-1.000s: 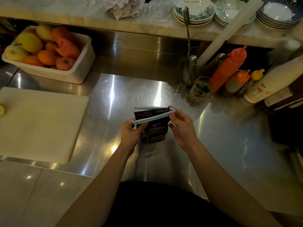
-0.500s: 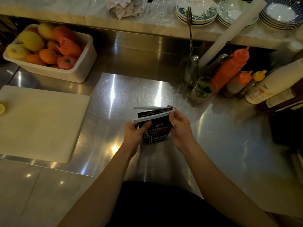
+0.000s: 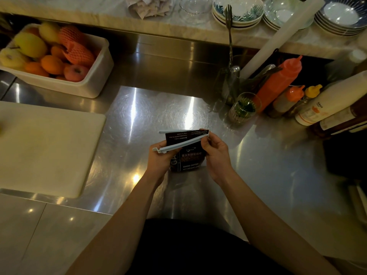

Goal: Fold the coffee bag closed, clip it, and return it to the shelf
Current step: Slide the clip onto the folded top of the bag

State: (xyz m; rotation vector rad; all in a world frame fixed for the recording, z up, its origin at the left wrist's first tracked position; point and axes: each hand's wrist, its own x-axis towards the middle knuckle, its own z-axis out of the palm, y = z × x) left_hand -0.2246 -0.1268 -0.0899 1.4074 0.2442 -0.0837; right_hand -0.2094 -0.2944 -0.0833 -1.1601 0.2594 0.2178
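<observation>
A dark brown coffee bag with white lettering stands on the steel counter, its top folded over. A long pale blue sealing clip straddles the folded top, its two arms spread apart in a V, hinged at the right. My left hand grips the bag's left side and the clip's free left end. My right hand pinches the clip's hinge end and the bag's right edge. The bag's lower left is hidden behind my left hand.
A white cutting board lies to the left. A white tub of fruit sits at the back left. Squeeze bottles, a glass and a utensil holder crowd the back right. Stacked bowls stand on the marble ledge.
The clip's front arm has tilted, its left end dropping lower in my left hand. Both hands stay on the bag and clip at about the same spot.
</observation>
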